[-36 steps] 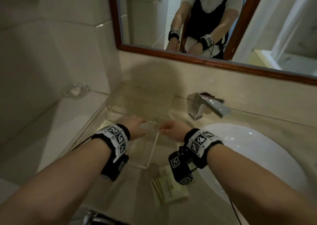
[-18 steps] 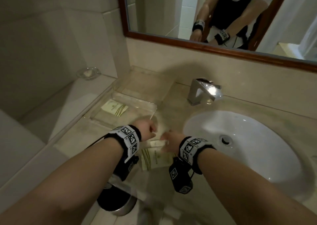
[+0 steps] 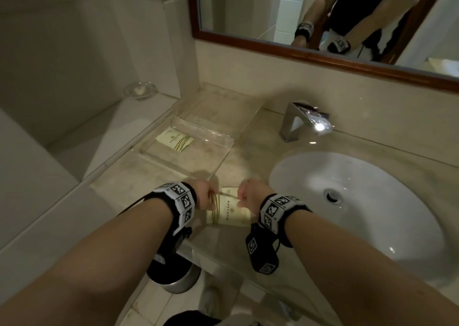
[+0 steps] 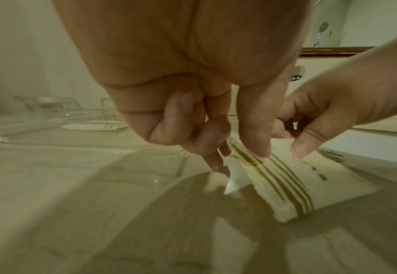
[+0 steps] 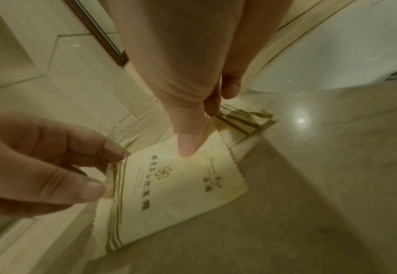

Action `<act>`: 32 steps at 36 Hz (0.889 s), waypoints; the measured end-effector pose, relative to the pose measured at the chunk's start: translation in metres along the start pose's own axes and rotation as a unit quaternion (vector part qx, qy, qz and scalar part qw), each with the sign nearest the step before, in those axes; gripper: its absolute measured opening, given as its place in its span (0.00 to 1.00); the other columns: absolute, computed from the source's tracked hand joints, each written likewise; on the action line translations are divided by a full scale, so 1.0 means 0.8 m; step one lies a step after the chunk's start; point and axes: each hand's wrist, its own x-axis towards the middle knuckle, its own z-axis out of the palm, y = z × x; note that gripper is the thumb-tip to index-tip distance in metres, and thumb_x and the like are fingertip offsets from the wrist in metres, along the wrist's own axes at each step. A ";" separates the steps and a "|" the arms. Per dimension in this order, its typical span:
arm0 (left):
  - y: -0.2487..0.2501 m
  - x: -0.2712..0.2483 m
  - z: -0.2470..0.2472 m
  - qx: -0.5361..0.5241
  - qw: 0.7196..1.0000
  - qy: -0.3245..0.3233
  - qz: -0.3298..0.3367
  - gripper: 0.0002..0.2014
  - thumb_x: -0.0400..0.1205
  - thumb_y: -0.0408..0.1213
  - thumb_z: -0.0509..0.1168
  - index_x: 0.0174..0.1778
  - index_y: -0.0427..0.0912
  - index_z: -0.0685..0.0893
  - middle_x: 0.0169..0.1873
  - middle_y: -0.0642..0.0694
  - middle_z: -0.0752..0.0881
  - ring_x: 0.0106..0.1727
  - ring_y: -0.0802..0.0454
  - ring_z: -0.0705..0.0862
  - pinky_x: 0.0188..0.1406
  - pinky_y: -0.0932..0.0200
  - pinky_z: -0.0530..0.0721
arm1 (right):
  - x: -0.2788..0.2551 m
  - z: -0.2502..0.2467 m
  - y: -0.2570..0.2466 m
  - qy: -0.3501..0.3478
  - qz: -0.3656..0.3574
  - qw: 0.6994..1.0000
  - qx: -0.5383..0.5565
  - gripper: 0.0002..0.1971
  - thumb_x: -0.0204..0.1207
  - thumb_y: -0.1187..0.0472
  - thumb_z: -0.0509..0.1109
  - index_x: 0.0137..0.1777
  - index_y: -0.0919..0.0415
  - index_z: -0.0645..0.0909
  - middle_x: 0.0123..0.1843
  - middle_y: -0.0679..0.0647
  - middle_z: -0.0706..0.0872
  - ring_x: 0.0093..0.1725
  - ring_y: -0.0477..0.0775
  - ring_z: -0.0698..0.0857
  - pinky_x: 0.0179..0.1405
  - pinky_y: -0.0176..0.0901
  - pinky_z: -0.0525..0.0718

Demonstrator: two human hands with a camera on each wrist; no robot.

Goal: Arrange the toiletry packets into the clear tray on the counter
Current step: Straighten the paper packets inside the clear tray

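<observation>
- The left hand (image 3: 202, 196) pinched the gold-striped end of a flat, cream-coloured paper toiletry packet with a printed emblem (image 3: 229, 210), thumb on top and fingers curled at the edge; in the left wrist view the fingertips (image 4: 255, 148) bore on the stripes.
- The right hand (image 3: 250, 196) pinched the far long edge of the same packet, its thumb (image 5: 189, 146) pressed flat on the printed face.
- Both hands were thus closed on one packet, close together at opposite sides of it.
- That packet lay on the beige marble counter (image 3: 248, 159) near its front edge, just short of the tray, one end lifted slightly.
- A second striped packet (image 5: 244, 118) showed beneath or behind it under the right fingers; whether they touched could not be told.
- The packet looked very light, thin and limp, with serrated ends. It would likely bend or flutter if held by one corner, and being flat on polished stone it would be hard to get under.
- The best hold seemed to be an edge or the sealed striped end, lifted first, then pinched.
- The clear shallow plastic tray (image 3: 224, 149) stood further back by the wall, with one matching cream packet (image 3: 175, 139) already lying flat inside.
- To the right were the white oval sink (image 3: 372, 201) and the chrome tap (image 3: 298, 122).
</observation>
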 end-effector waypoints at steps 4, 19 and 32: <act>0.006 -0.003 -0.001 -0.001 1.000 0.017 -0.006 0.19 0.80 0.43 0.67 0.67 0.44 0.80 0.62 0.44 0.85 0.63 0.47 0.83 0.61 0.59 0.77 | -0.008 -0.013 0.003 0.022 -0.028 0.998 0.049 0.06 0.79 0.61 0.69 0.49 0.54 0.74 0.54 0.56 0.81 0.55 0.52 0.80 0.49 0.36 0.75; -0.016 0.017 -0.096 -0.110 0.980 0.165 0.031 0.13 0.82 0.37 0.64 0.34 0.45 0.70 0.26 0.51 0.74 0.25 0.56 0.73 0.27 0.65 0.71 | 0.004 -0.080 -0.020 0.116 -0.031 0.974 0.194 0.15 0.83 0.57 0.64 0.63 0.66 0.82 0.45 0.59 0.87 0.42 0.51 0.80 0.40 0.39 0.77; -0.115 0.079 -0.177 -0.060 0.987 0.145 0.036 0.37 0.80 0.31 0.66 0.80 0.61 0.58 0.50 0.50 0.80 0.47 0.55 0.78 0.38 0.69 0.76 | 0.123 -0.108 -0.109 0.076 0.019 0.960 0.268 0.13 0.83 0.63 0.62 0.61 0.68 0.81 0.27 0.49 0.78 0.25 0.44 0.76 0.31 0.36 0.76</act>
